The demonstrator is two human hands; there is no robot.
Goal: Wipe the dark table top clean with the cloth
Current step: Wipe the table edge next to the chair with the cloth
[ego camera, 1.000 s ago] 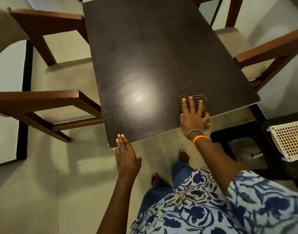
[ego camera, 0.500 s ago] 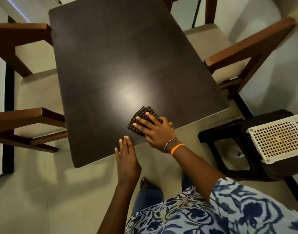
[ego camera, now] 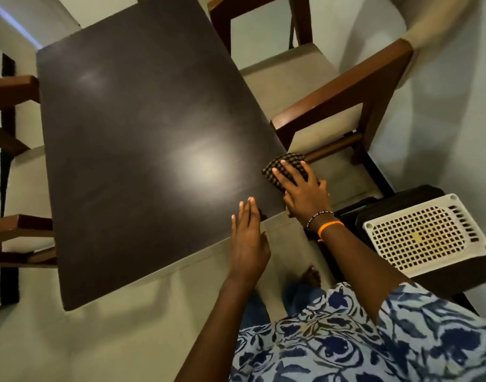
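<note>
The right hand (ego camera: 305, 195) presses flat, fingers spread, on the cloth (ego camera: 287, 165) at the table's (ego camera: 142, 150) near right corner, while the left hand (ego camera: 247, 238) rests open at the near edge.

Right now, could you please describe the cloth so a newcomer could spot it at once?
Find the dark table top and follow it to its near right corner. Under the right hand lies the cloth, the only checked fabric on that plain surface.
</note>
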